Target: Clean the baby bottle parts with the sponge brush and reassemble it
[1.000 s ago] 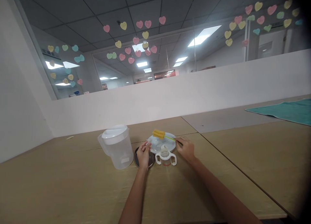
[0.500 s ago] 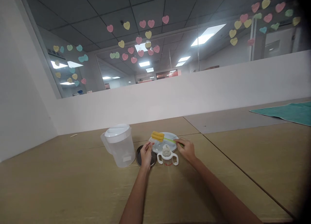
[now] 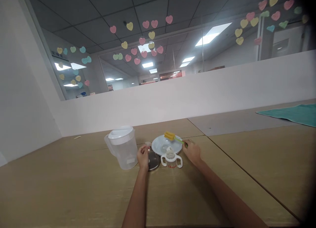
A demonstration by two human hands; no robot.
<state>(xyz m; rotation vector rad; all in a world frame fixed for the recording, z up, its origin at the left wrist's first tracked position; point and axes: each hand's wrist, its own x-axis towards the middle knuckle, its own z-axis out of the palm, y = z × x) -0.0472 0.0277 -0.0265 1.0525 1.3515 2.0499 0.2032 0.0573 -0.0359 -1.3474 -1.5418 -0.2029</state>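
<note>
My right hand (image 3: 192, 151) is closed round the green handle of a sponge bottle brush (image 3: 170, 135), whose yellow head is over the far part of a white bowl (image 3: 156, 143). In front of the bowl stands a clear baby bottle (image 3: 170, 155) with two white side handles and red marks low on its body. My left hand (image 3: 143, 157) pinches a small translucent piece (image 3: 148, 144) with a reddish edge, too small to name. Beneath and to the right of that hand lies a dark round dish (image 3: 154, 161), partly covered by it.
A translucent lidded pitcher (image 3: 123, 152) stands left of my left hand. A teal cloth (image 3: 293, 114) lies at the far right, and a thin wooden stick (image 3: 77, 137) at the far left. Behind the table (image 3: 86, 188) rises a white wall (image 3: 148, 106) with a window above.
The brush head has moved right, away from my left hand to over the bowl's far side. My left hand has shifted left with the small piece, uncovering more of the dark dish.
</note>
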